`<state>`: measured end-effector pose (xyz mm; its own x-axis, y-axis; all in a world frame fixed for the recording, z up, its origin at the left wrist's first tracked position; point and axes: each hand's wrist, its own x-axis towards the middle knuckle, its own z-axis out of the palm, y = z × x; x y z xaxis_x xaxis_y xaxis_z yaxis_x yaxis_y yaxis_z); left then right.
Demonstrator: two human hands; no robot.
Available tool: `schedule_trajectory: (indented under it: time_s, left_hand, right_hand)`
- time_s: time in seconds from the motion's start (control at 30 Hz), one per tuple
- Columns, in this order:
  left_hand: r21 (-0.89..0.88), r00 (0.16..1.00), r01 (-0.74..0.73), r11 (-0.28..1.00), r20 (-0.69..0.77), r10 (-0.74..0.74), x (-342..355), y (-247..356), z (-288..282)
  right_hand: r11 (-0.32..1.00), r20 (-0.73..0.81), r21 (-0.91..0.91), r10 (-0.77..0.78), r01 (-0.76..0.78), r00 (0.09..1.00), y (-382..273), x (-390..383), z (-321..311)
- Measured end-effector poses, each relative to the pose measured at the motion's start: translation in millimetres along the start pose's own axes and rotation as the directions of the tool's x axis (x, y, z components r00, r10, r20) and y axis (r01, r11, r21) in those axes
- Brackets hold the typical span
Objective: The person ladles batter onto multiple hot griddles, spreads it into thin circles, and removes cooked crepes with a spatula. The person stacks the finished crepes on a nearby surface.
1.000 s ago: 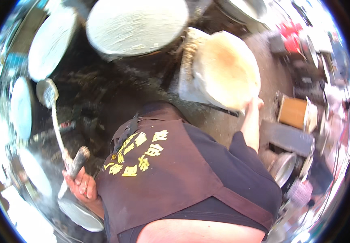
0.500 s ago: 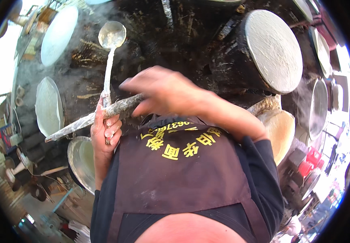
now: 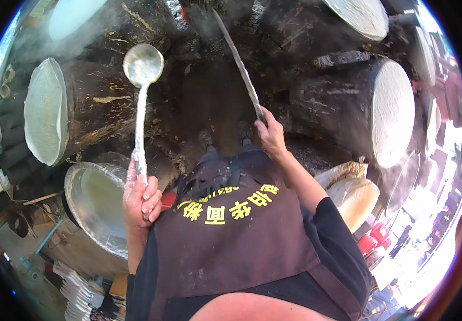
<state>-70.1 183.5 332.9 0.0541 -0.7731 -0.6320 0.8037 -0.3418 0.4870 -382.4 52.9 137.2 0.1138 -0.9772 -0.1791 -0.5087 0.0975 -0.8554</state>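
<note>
My left hand (image 3: 141, 195) is closed around the handle of a metal ladle (image 3: 141, 120), which is coated in white paste and holds its round bowl away from me. My right hand (image 3: 271, 134) grips one end of a long, thin, grey stick (image 3: 240, 64), whose tip points to the far side. Hand and ladle stand apart from the stick. Left of my left hand is a wide pot (image 3: 73, 187) with pale, cloudy liquid inside. A brown apron (image 3: 231, 257) covers my front.
Dark, soot-stained drums with white, paste-like tops stand around me, one on the left (image 3: 94, 101) and one on the right (image 3: 343, 101). Steam drifts among them. A pale round-topped vessel (image 3: 354, 206) sits by my right forearm. Red objects (image 3: 373, 241) lie beyond it.
The stick, earlier lying across my left hand along with the ladle, is now in my right hand and points to the far side. The view has shifted, showing more of the pot.
</note>
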Motion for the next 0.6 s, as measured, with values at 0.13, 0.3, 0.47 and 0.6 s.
schedule_trajectory:
  time_s: [0.13, 0.3, 0.47, 0.6]
  left_hand:
    - [-0.091, 0.993, 0.112, 0.99, -0.017, -0.114, 16.0, -24.0, -14.5]
    - [-0.168, 0.981, 0.181, 0.969, -0.036, -0.189, 39.3, -50.2, -42.6]
    - [-0.207, 0.968, 0.235, 0.95, -0.033, -0.247, 50.3, -61.4, -70.6]
    - [-0.227, 0.946, 0.277, 0.934, -0.104, -0.306, 58.4, -56.6, -80.6]
  right_hand:
    - [0.994, -0.028, -0.012, 0.112, -0.112, 0.993, 52.9, 11.2, 23.0]
    - [0.971, 0.08, -0.061, 0.237, -0.233, 0.968, 60.0, 64.4, 54.5]
    - [0.983, -0.004, -0.18, -0.019, 0.018, 1.0, 75.6, 117.9, 93.9]
    - [0.945, 0.041, -0.326, 0.04, -0.024, 0.998, 97.1, 161.0, 118.2]
